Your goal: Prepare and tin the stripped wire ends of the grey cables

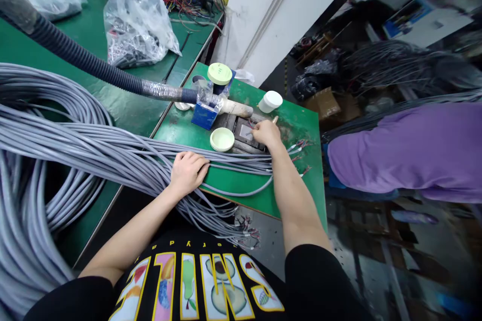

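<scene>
Grey cables (113, 150) pinned flat under left hand (187, 171) (fingers together) near bench edge; right hand (266, 133) pinching wire ends over dark tray (241, 133); white lid (222, 139) just beside.

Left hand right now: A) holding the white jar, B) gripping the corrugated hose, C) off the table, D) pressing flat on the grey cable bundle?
D: the left hand lies palm down on the grey cable bundle at the edge of the green table, while the right hand is at the dark fixture, wire ends near its fingers.
</scene>
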`<state>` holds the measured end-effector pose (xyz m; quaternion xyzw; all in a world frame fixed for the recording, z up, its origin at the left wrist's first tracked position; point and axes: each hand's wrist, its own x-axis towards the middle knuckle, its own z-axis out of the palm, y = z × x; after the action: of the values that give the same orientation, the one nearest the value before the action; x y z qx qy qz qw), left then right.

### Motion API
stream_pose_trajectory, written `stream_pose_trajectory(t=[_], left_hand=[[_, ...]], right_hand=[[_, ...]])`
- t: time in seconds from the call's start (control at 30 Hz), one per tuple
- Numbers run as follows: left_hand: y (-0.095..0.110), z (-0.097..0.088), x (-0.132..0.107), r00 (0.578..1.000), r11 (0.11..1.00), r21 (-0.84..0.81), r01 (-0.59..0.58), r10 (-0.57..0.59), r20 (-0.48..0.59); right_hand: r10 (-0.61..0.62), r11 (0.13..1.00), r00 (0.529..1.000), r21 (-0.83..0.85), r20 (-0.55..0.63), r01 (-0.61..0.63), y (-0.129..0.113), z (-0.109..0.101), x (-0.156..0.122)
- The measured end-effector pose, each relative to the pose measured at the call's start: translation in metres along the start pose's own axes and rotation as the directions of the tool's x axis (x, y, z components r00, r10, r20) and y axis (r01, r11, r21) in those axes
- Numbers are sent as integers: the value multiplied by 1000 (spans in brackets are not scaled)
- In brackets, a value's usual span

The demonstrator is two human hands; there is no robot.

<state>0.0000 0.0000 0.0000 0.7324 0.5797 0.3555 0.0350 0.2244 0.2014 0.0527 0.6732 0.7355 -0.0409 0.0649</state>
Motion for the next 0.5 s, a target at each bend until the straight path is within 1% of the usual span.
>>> stream_pose_trajectory(t=[0.13, 0.23, 0.33, 0.37, 0.43, 0.5], left_hand=[[-1, 2, 0, 998, 999, 15, -32, 33, -49], [-2, 2, 0, 997, 999, 15, -39, 40, -61], [-2, 2, 0, 997, 999, 9, -37, 37, -62], [-2, 2, 0, 998, 999, 8, -37, 37, -58], [-1, 1, 0, 998, 999, 8, -35, 35, -50], [-1, 1, 0, 999, 999, 9, -32, 32, -43]], right_hand=[[11, 1000, 1000, 13, 8, -11, -2, 0, 0], [13, 1000, 1000, 24, -1, -13, 0, -4, -2], [0, 995, 998, 100, -66, 6, 8, -11, -11], [-15, 988, 995, 153, -103, 31, 11, -13, -15], [-66, 950, 980, 290, -188, 119, 17, -19, -27], [-116, 876, 957, 427, -266, 225, 21, -24, -42]])
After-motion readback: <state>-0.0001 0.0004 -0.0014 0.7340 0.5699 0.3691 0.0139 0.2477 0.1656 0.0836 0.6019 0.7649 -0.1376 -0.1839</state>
